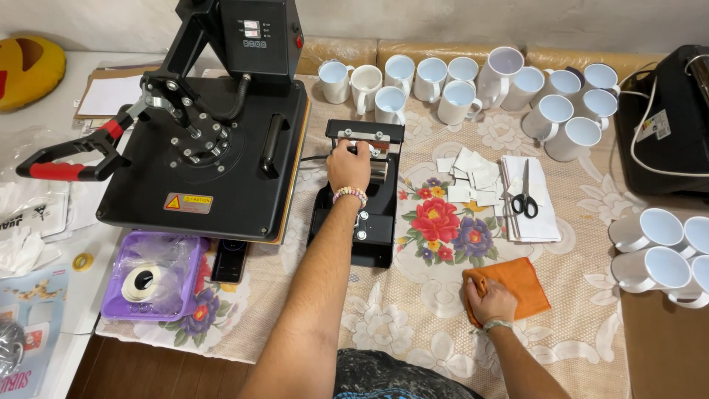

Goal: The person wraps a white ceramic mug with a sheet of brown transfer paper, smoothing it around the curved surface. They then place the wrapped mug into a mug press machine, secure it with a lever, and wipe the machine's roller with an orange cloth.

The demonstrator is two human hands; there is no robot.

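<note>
Cloth: our right hand (491, 301) presses on the orange cloth (517, 284) at its near left corner, fingers curled over the bunched edge, so it grasps the cloth. It looks soft and light; we judge it folds easily and can be taken anywhere along an edge.

Mug press: our left hand (348, 164) is closed around the handle at the top of the small black mug press (369, 222), which stands on the flowered tablecloth (413, 295) just beside the big heat press (214, 155). We judge the mug press heavy, stiff and metal, and possibly hot near the middle, so the handle is the safe place to hold.

Paper: white cut sheets (469, 177) lie loose to the right of the mug press, thin and easy to blow away.

Scissors: black scissors (525, 199) rest on a white stack (543, 214); we would take them by the loops.

Mugs: white mugs (458, 89) stand in a row at the far edge, more lie on their sides (657, 244) at right. They seem smooth and fragile; the ear is the best grip.
</note>
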